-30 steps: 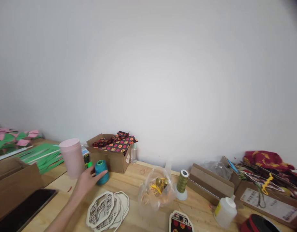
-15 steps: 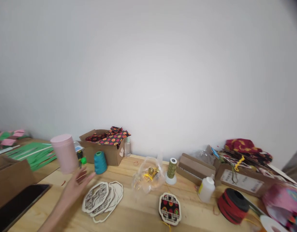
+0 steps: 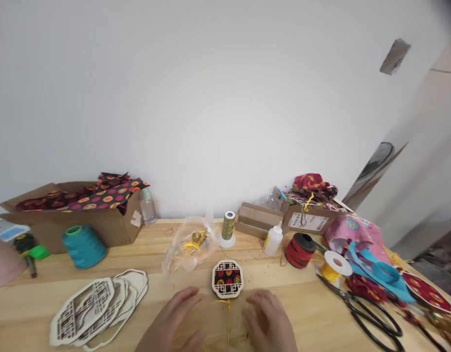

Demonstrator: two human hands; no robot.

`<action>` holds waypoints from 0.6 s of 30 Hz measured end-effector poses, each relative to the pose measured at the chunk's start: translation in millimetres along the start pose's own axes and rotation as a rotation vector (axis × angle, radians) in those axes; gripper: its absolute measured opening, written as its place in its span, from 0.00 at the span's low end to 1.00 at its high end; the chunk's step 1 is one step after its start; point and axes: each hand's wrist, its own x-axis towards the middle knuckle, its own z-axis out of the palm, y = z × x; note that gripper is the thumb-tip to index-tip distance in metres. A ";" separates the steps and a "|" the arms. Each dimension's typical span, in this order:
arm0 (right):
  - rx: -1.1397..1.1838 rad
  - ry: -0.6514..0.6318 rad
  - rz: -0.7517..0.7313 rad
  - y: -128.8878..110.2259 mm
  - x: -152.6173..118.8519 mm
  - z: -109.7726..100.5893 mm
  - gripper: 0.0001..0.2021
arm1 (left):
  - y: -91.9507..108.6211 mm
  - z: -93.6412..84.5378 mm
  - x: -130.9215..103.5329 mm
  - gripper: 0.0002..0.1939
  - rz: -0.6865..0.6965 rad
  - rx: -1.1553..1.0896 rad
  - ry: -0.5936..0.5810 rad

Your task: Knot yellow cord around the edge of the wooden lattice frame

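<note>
A lattice-framed ornament (image 3: 227, 279) with dark patterned fabric inside lies flat in the middle of the wooden table (image 3: 196, 225), a yellow cord trailing from its lower edge. Left of the cord, my left hand (image 3: 176, 320) has thumb and fingers apart and holds nothing. My right hand (image 3: 269, 320) is on the cord's other side, just below the ornament's right edge, fingers bent but apart, with nothing seen in them. Neither hand touches the ornament. Several pale lattice frames (image 3: 89, 310) lie overlapped at the left.
Behind stand a fabric-filled box (image 3: 111, 230), teal thread cone (image 3: 83, 247), plastic bag (image 3: 192, 244), olive spool (image 3: 228, 227), white bottle (image 3: 273, 240) and open narrow box (image 3: 258, 219). Rightward are a red cord roll (image 3: 300, 250), yellow spool (image 3: 335, 267), black scissors (image 3: 372, 313) and a labelled box (image 3: 308, 221).
The view has turned to the right, bringing scissors and the yellow spool into sight. One hand was near the pink canister at the left; now both hands are below the ornament.
</note>
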 end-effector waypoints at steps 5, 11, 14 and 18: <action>0.088 -0.113 -0.055 -3.0 19.7 -0.9 0.09 | 29.3 21.2 20.4 0.20 0.040 0.030 -0.110; -0.035 -0.144 -0.055 3.7 -3.2 13.5 0.06 | 35.7 32.3 6.5 0.19 -0.078 0.128 -0.263; -0.170 -0.122 -0.035 -0.6 -8.9 20.4 0.09 | 43.4 33.8 7.1 0.16 -0.162 0.063 -0.223; -0.217 -0.158 -0.048 -8.2 -6.8 16.8 0.06 | 54.6 43.6 17.6 0.17 -0.253 0.081 -0.122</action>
